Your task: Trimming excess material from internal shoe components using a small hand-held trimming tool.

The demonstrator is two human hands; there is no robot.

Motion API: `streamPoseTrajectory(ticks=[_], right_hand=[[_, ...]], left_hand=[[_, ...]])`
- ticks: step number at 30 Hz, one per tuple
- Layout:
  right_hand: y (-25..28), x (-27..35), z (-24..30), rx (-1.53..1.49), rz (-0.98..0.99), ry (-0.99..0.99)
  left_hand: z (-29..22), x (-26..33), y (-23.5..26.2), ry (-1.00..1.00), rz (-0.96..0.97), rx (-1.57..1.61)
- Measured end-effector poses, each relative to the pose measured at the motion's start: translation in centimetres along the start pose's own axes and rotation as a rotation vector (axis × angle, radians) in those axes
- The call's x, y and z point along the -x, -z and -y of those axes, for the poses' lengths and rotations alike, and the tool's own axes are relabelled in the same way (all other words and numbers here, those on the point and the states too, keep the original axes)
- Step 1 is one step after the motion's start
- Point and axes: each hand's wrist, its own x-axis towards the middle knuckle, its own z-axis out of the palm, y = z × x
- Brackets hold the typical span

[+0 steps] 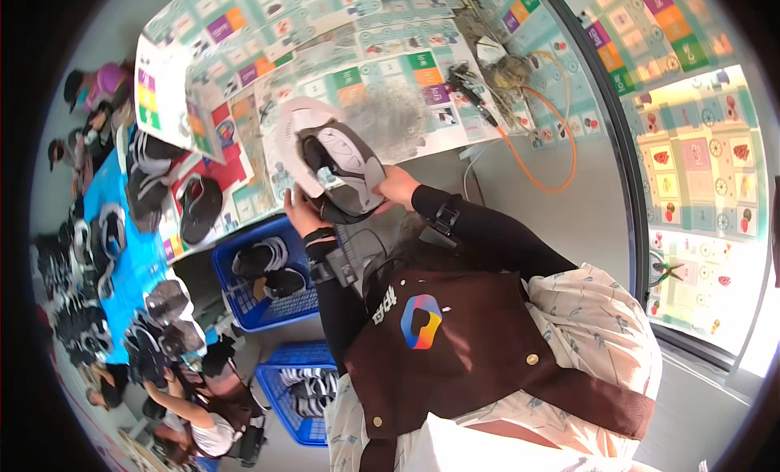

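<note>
Both hands hold a grey-and-white sneaker point(348, 165) over the near edge of the worktable, with its pale thick sole edge toward the far left. My left hand point(305, 215) is closed around its near left end; some fingers are hidden beneath it. On the right side, my right hand point(396, 188) grips the dark part of the shoe, fingers partly out of sight. A grey dusty patch marks the patterned paper on the worktable point(325, 86) just beyond the shoe.
A dark tool point(471, 94) with an orange cord point(561, 167) lies at the table's right end. More shoes point(199, 208) lie at the left. Below stand a blue basket point(230, 297) and another blue basket point(272, 407), both holding shoes. People work along a blue-covered table point(118, 184).
</note>
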Motion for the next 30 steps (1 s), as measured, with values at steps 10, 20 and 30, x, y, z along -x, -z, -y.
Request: streamPoseTrajectory(ticks=[10,20,30], right_hand=[[18.5,-8.2,-1.5,0.766,-0.064,0.126],[35.5,-19.4,2.7,1.449,-0.809,0.379],[37.1,-18.5,6.7,1.145,-0.808,0.387]], left_hand=[[12.4,-10.4,-8.1,-0.183,-0.037,-0.762],[16.0,-24.0,-15.4,-0.216,0.077,-1.266],[17.1,-31.0,-11.8,-0.280,0.074,-1.446]])
